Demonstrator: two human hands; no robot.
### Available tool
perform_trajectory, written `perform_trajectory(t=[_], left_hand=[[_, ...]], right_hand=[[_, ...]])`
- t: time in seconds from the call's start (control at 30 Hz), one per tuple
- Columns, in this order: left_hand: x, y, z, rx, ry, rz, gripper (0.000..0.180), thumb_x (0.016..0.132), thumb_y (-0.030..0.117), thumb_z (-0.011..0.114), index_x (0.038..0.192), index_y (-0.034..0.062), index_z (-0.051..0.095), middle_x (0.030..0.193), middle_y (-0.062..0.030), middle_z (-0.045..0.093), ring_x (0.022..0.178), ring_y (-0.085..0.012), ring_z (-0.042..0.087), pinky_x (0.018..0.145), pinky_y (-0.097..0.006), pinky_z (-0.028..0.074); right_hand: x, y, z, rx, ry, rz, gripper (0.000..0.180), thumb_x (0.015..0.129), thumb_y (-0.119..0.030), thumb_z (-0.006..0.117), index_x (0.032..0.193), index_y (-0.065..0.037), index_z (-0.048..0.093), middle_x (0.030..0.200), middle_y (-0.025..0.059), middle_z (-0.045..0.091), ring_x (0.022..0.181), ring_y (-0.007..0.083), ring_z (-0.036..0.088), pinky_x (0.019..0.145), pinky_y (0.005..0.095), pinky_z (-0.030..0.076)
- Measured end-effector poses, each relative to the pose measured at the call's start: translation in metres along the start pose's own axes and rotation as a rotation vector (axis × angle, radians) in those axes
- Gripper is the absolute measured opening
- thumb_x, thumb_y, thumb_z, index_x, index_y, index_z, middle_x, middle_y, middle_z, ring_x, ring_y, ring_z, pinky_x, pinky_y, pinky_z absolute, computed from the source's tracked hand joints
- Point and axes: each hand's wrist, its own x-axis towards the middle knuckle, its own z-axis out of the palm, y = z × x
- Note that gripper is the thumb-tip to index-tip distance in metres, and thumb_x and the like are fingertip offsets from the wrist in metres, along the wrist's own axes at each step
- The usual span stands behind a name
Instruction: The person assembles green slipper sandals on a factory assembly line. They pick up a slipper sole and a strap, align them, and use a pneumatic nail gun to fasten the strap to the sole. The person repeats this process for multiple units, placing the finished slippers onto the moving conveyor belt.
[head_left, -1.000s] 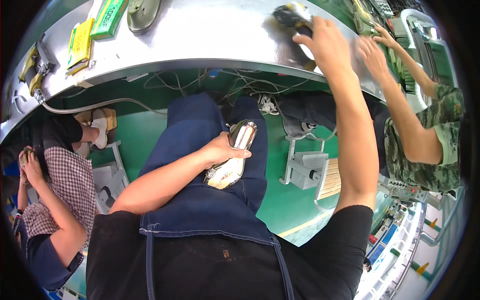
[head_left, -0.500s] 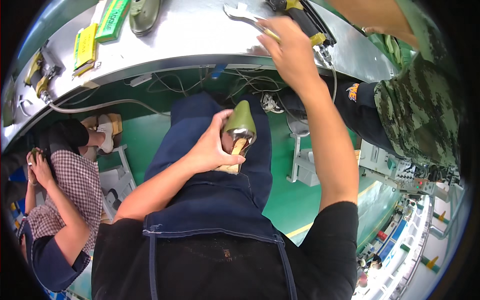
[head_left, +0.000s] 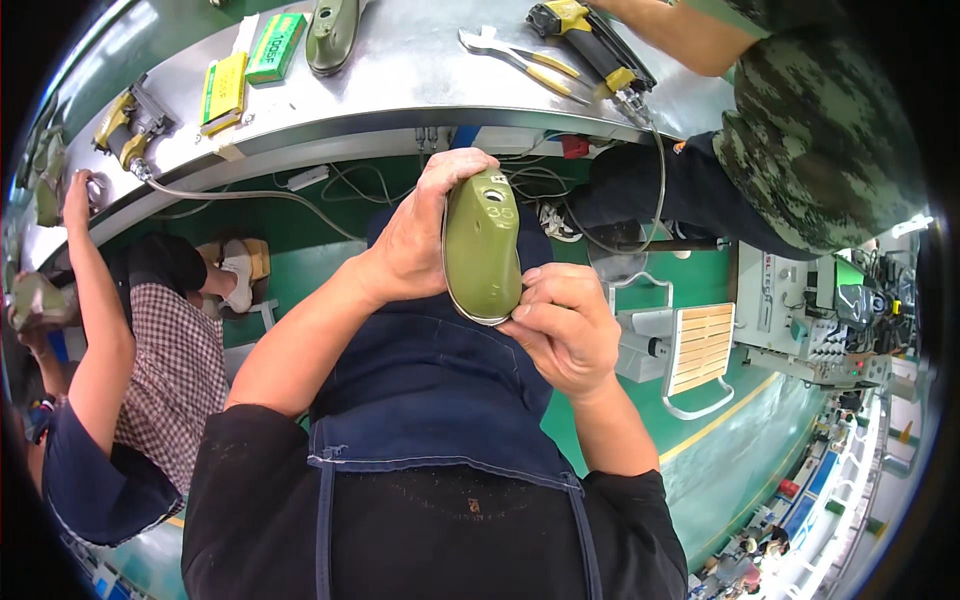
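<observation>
Olive shoe mould [head_left: 482, 248] held upright over lap, below bench [head_left: 400, 90] edge. Left hand [head_left: 420, 235] clasped at 9 o'clock; right hand [head_left: 565, 325] pinched at 5 o'clock. Firm two-sided grip advised, sole kept in view.

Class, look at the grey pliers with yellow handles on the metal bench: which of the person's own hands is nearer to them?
Left. The left hand grips the top of the green shoe last, just below the pliers; the right hand holds the last's lower end, farther away.

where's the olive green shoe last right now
In the head view the olive green shoe last sits at centre, held over the lap between the left hand and the right hand, just below the metal workbench edge.
</observation>
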Motion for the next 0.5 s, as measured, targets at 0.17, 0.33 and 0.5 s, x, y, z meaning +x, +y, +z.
perform_trajectory(t=[0.17,0.33,0.5], left_hand=[[0.000,0.017,-0.001,0.002,-0.040,0.027,0.106,0.068,0.009,0.094,0.151,0.0053,0.028,0.136,-0.0259,0.050,0.121,-0.0379,0.057,0.104,-0.049,0.049],[-0.010,0.025,0.003,-0.004,-0.092,0.020,0.104,0.069,0.007,0.092,0.151,0.0012,0.027,0.134,-0.0248,0.051,0.122,-0.0395,0.056,0.106,-0.050,0.047],[-0.018,0.034,0.010,-0.012,-0.124,-0.045,0.108,0.068,0.007,0.092,0.153,0.0004,0.025,0.137,-0.0241,0.049,0.122,-0.0378,0.056,0.106,-0.047,0.046]], right_hand=[[-0.005,-0.016,-0.002,-0.075,0.014,-0.063,0.036,0.065,0.000,0.092,0.094,-0.004,0.071,0.096,0.0078,0.067,0.087,0.0291,0.068,0.073,0.0391,0.057],[-0.015,-0.029,-0.006,-0.087,-0.049,-0.042,0.036,0.064,0.004,0.090,0.093,-0.003,0.069,0.097,0.0090,0.066,0.085,0.0298,0.068,0.070,0.0382,0.056],[-0.022,-0.033,-0.009,-0.122,-0.073,-0.059,0.037,0.065,0.006,0.088,0.095,-0.001,0.068,0.098,0.0107,0.065,0.085,0.0309,0.067,0.070,0.0382,0.055]])
